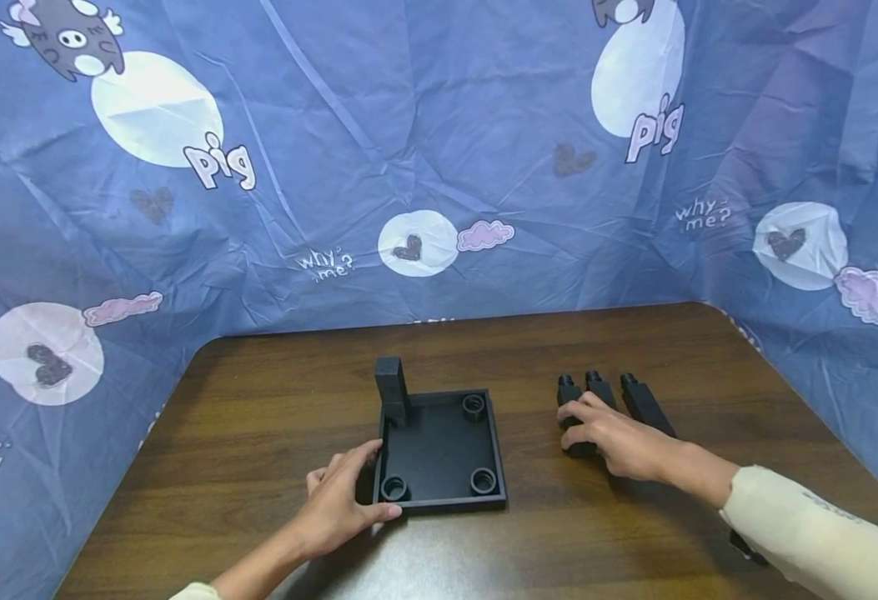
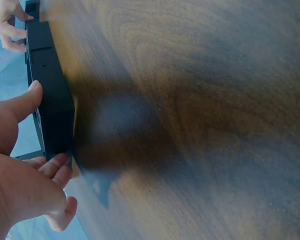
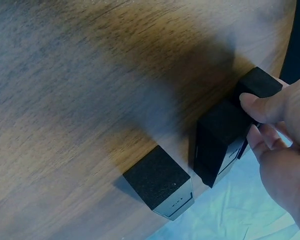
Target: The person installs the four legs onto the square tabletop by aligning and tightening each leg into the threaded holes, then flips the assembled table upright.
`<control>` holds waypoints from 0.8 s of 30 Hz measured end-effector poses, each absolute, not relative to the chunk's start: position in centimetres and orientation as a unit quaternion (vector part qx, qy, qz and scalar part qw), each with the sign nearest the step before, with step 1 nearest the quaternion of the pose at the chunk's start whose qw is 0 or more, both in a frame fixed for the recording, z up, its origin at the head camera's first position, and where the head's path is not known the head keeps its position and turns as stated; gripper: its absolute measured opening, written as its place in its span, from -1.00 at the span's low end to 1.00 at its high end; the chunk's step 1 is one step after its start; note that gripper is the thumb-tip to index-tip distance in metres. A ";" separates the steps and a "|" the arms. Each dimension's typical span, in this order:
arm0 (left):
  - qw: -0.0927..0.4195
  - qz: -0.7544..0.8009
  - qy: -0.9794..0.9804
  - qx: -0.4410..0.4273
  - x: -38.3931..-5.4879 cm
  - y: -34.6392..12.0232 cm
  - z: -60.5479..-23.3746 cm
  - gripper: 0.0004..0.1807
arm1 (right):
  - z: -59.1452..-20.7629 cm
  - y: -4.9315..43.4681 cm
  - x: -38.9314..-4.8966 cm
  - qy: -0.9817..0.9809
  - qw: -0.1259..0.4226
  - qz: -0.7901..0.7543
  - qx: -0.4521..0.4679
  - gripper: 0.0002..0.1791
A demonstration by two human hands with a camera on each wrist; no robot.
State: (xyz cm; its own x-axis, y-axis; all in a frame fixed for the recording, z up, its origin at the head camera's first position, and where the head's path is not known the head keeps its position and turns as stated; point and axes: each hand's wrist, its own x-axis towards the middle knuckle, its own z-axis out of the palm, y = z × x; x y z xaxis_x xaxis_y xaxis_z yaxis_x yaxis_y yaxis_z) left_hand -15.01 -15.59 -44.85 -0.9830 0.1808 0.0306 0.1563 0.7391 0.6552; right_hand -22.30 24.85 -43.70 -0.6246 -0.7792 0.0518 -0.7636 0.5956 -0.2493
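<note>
A square black tray-like base (image 1: 439, 454) lies on the table, with round threaded sockets in three corners. At its far-left corner stands a black square post (image 1: 391, 387). My left hand (image 1: 337, 508) holds the near-left corner, its thumb on the front wall and its fingers along the left side. To the right lie three more black posts with threaded ends pointing away. My right hand (image 1: 619, 437) grips the leftmost post (image 3: 260, 82) between thumb and fingers. Beside it lie the middle post (image 3: 225, 125), partly behind the hand in the head view, and the right post (image 1: 647, 406).
The brown wooden table (image 1: 273, 433) has rounded far corners. A blue printed cloth (image 1: 378, 150) hangs behind it and along both sides. Bare tabletop separates the base from the lying posts.
</note>
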 end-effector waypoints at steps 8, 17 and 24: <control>0.015 0.354 0.930 0.092 -14.9 -15.6 -44.8 -0.07 | -43.6 24.9 -22.3 0.890 0.020 -0.153 -0.428 -0.35; 0.021 0.352 0.931 0.091 -14.9 -15.6 -44.7 -0.07 | -42.0 24.5 -22.6 0.882 -0.019 -0.210 -0.422 -0.37; 0.022 0.349 0.933 0.090 -15.0 -15.5 -44.8 -0.06 | -40.3 24.2 -23.0 0.878 -0.049 -0.279 -0.385 -0.45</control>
State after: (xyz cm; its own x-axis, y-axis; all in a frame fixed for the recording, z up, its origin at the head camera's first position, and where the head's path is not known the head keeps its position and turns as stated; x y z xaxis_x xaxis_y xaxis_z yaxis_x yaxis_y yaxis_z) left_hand -15.05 -15.55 -44.77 -0.9828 0.1832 0.0211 0.1521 0.7406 0.6545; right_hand -23.04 24.15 -40.32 -0.6989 -0.6489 0.3009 -0.7034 0.5475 -0.4532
